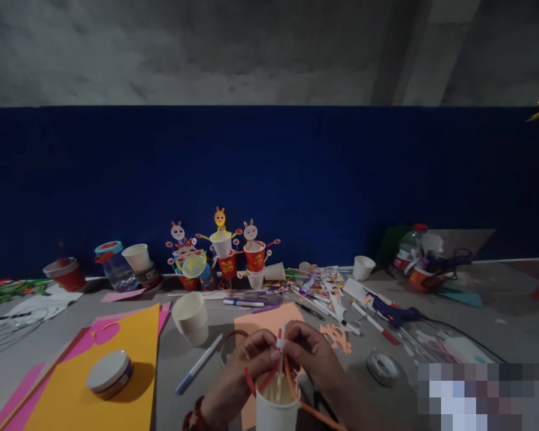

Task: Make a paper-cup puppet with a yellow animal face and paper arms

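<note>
In the head view, a white paper cup (276,414) stands upright at the bottom, with a pale stick (279,386) rising out of it. Red and orange fuzzy pipe cleaners (289,377) bend up from the cup around the stick; one orange end reaches out to the right. My left hand (247,368) pinches the upper part of the stick from the left, where a small white and red piece sits. From the right, my right hand (317,356) closes its fingertips on the same spot. Peach paper (260,317) lies underneath, and scissors are partly hidden beside the cup.
Left are yellow paper (139,335) with a lidded white jar (110,372), stacked paper cups (191,317) and a marker (200,363). Finished cup figures (229,263) stand behind. Right are a tape roll (382,367), a blue glue gun (395,312) with cord, and scattered pens.
</note>
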